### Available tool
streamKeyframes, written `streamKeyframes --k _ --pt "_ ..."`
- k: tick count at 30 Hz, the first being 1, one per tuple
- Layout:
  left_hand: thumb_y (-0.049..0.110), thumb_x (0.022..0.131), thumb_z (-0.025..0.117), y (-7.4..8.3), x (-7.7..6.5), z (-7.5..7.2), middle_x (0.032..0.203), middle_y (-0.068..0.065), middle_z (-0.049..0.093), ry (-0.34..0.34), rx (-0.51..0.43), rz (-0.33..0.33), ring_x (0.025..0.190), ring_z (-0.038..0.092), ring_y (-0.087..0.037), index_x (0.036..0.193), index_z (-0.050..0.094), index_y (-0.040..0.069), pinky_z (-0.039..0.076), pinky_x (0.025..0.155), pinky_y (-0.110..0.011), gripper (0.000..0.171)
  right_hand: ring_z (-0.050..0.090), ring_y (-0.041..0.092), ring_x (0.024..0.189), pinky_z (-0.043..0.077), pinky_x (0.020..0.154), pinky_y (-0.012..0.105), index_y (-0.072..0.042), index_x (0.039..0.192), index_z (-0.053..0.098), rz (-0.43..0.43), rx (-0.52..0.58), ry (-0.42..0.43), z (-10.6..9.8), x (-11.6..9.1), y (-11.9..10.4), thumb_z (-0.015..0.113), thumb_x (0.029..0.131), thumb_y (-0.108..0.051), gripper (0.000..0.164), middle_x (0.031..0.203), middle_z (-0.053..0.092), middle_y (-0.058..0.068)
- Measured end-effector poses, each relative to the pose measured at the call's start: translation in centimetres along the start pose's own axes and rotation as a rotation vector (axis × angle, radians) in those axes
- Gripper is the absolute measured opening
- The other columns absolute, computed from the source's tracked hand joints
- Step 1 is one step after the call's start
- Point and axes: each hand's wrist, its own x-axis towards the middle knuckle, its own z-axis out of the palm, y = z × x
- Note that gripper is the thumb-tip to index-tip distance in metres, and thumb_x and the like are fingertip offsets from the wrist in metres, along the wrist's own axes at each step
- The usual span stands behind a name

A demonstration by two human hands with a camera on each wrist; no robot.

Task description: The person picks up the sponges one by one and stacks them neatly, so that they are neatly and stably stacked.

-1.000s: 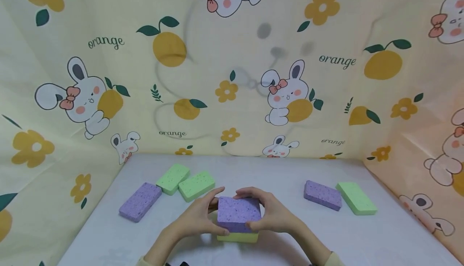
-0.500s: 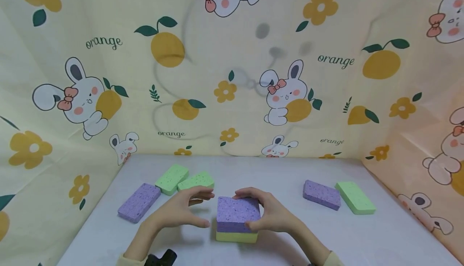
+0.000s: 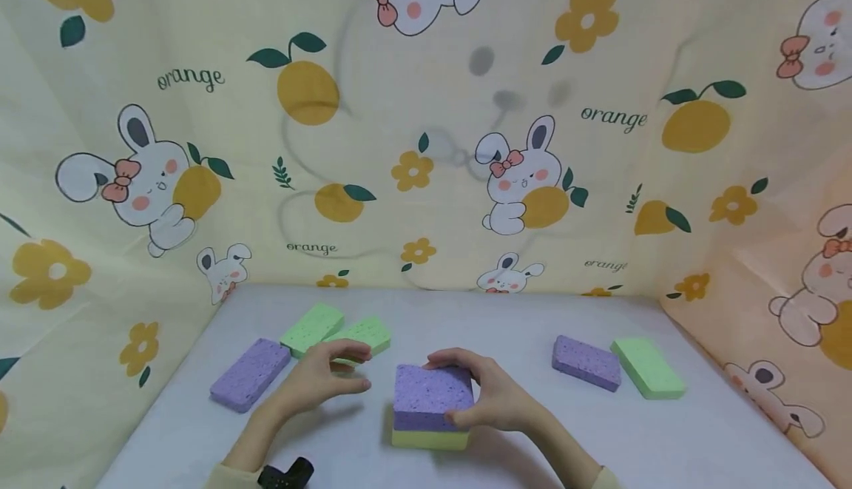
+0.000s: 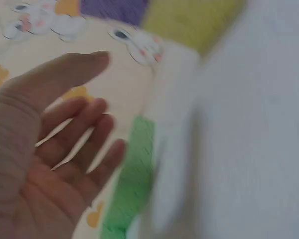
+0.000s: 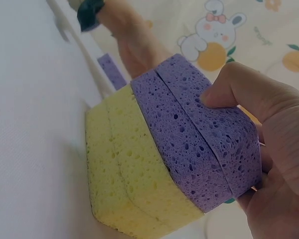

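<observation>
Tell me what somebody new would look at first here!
Probably the stack of sponges at the front middle of the table, purple on top of yellow, with the right hand gripping it. Next, perhaps, the bunnies and oranges printed on the cloth behind. Then the bright green sponges, two at back left and one at right.

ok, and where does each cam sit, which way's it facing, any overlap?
Head: worn on the head, faces forward and down over the table; left hand, right hand and forearms show.
Left wrist: on that wrist, looks past the left hand toward the blurred sponge stack and green sponge.
Right wrist: on that wrist, faces the sponge stack; right hand shows, left hand partly behind.
Shared: head and right wrist both show the right hand gripping the sponge stack.
</observation>
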Motion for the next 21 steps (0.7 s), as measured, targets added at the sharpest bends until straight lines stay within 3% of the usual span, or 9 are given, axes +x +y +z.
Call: streamKeyframes --k 5,9,12,16,21 --pt "0.011 0.078 0.084 -1.5 0.4 -1.4 0.12 -0.017 0.063 0.139 0.066 0.027 0.11 0.06 -0.035 0.125 0.062 0.0 0.052 0.091 -0.047 0.053 0.058 0.025 0.111 0.048 0.092 0.027 -0.008 0.136 0.053 -0.041 -0.033 -0.001 0.2 0.2 2.1 0.081 0.07 -0.004 0.072 0.126 0.063 0.004" --pt "0.011 0.076 0.086 -2.1 1.5 -2.4 0.121 -0.016 0.063 0.174 0.147 0.049 0.112 0.059 -0.033 0.125 0.063 0.002 0.05 0.095 -0.048 0.055 0.058 0.023 0.112 0.048 0.093 0.027 -0.012 0.136 0.053 -0.054 -0.036 0.003 0.0 0.2 2.5 0.082 0.07 -0.007 0.072 0.126 0.063 0.001" --pt "0.014 0.074 0.088 -2.5 2.2 -2.9 0.123 -0.015 0.063 0.198 0.185 0.017 0.116 0.057 -0.033 0.124 0.064 0.005 0.047 0.1 -0.047 0.057 0.058 0.023 0.112 0.047 0.093 0.028 -0.012 0.136 0.053 -0.06 -0.04 -0.005 0.0 0.3 2.4 0.082 0.071 -0.008 0.071 0.127 0.063 0.0" --pt "0.02 0.073 0.089 -3.0 3.1 -3.2 0.128 -0.013 0.061 0.19 0.221 -0.042 0.122 0.053 -0.032 0.127 0.062 0.01 0.041 0.106 -0.045 0.061 0.058 0.022 0.112 0.047 0.094 0.028 -0.013 0.136 0.053 -0.061 -0.05 -0.004 0.0 0.3 2.3 0.082 0.072 -0.009 0.07 0.126 0.063 -0.001" --pt "0.021 0.074 0.089 -3.3 4.1 -3.1 0.132 -0.014 0.059 0.131 0.22 -0.068 0.126 0.05 -0.033 0.132 0.058 0.006 0.039 0.108 -0.045 0.067 0.059 0.022 0.11 0.048 0.092 0.028 -0.013 0.135 0.054 -0.066 -0.042 0.001 0.0 0.2 2.5 0.082 0.071 -0.008 0.071 0.126 0.063 -0.001"
